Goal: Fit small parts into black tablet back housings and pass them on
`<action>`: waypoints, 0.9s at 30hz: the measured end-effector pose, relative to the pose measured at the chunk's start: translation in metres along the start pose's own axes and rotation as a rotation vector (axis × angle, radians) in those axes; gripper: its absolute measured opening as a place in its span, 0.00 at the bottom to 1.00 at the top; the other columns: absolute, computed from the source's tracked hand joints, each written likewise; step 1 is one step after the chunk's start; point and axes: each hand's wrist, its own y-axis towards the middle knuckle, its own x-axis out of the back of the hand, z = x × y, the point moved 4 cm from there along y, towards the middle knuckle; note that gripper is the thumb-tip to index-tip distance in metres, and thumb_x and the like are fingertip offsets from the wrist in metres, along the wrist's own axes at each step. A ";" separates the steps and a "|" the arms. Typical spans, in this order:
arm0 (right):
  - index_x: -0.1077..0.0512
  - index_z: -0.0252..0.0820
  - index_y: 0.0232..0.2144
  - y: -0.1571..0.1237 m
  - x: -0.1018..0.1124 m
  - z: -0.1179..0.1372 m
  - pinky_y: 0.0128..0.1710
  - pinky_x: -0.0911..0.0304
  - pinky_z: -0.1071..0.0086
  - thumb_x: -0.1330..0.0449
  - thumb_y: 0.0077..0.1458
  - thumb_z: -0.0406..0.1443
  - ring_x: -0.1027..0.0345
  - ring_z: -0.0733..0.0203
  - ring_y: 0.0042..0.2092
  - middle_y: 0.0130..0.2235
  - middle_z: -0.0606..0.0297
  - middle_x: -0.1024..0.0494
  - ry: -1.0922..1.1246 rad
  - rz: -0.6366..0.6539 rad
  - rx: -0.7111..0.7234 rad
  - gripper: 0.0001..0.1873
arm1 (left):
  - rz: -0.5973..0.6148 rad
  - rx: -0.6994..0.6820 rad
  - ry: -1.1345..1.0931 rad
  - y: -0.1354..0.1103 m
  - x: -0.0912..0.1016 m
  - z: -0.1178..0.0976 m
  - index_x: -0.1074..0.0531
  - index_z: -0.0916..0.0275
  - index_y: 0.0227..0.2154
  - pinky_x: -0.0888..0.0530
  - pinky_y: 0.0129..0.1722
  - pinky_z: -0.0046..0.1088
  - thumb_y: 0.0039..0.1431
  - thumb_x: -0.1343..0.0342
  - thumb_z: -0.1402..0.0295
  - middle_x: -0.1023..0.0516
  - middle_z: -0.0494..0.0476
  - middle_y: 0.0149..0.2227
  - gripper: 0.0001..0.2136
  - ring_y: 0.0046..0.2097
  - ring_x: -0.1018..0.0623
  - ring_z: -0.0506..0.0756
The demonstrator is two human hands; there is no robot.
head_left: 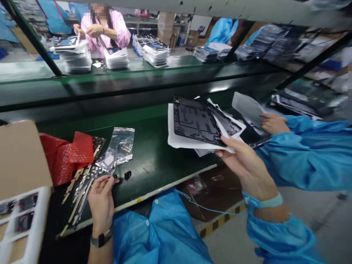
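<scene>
My left hand [101, 200] rests on the green bench [154, 161] beside a row of thin gold-coloured strips [79, 187]. Its fingertips pinch a small black part [115, 176], and a second small black part [127, 175] lies just to the right. My right hand [243, 161] is raised over the bench edge and grips the corner of a black flat panel [195, 119] lying on a white sheet [176, 139]. A second black panel [227, 123] on its own white sheet sits under it, fanned out to the right.
A co-worker's hand [272, 123] in a blue sleeve holds a grey sheet [247, 108] at the right. Red bubble wrap [66, 154], a silver bag [119, 145] and a cardboard box [20, 157] lie left. Across the belt, a person in pink [110, 29] handles stacked trays [75, 55].
</scene>
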 end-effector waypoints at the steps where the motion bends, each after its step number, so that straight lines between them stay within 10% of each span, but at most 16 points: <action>1: 0.25 0.41 0.29 -0.009 -0.017 -0.004 0.20 0.34 0.72 0.25 0.41 0.42 0.33 0.63 0.27 0.29 0.64 0.26 0.091 0.033 -0.034 0.17 | -0.011 -0.041 -0.041 0.004 0.000 -0.007 0.26 0.63 0.31 0.23 0.40 0.28 0.40 0.27 0.67 0.21 0.49 0.29 0.15 0.33 0.21 0.50; 6: 0.25 0.40 0.31 -0.038 -0.091 -0.034 0.20 0.36 0.76 0.22 0.39 0.45 0.33 0.65 0.28 0.30 0.67 0.25 0.258 0.188 -0.144 0.22 | 0.014 -0.239 -0.293 0.031 -0.006 -0.068 0.26 0.61 0.30 0.23 0.45 0.27 0.44 0.29 0.72 0.22 0.46 0.31 0.11 0.35 0.22 0.48; 10: 0.26 0.39 0.30 -0.054 -0.110 -0.077 0.20 0.35 0.75 0.22 0.38 0.49 0.35 0.65 0.28 0.30 0.66 0.25 0.236 0.268 -0.241 0.25 | 0.141 -0.268 -0.454 0.056 -0.037 -0.098 0.26 0.59 0.31 0.24 0.52 0.30 0.49 0.33 0.74 0.20 0.46 0.31 0.08 0.38 0.21 0.49; 17: 0.28 0.40 0.31 -0.061 -0.085 -0.130 0.21 0.32 0.69 0.23 0.35 0.54 0.33 0.62 0.25 0.28 0.65 0.25 0.030 0.303 -0.318 0.30 | 0.165 0.154 -0.295 0.089 -0.108 -0.016 0.29 0.64 0.24 0.24 0.48 0.34 0.42 0.35 0.81 0.23 0.50 0.25 0.09 0.31 0.21 0.50; 27: 0.26 0.40 0.28 -0.039 -0.063 -0.130 0.27 0.39 0.67 0.38 0.54 0.53 0.35 0.59 0.28 0.27 0.63 0.28 -0.547 0.388 0.007 0.21 | 0.055 -0.021 -0.191 0.104 -0.076 -0.021 0.28 0.63 0.24 0.26 0.42 0.28 0.36 0.33 0.78 0.24 0.48 0.25 0.11 0.31 0.23 0.48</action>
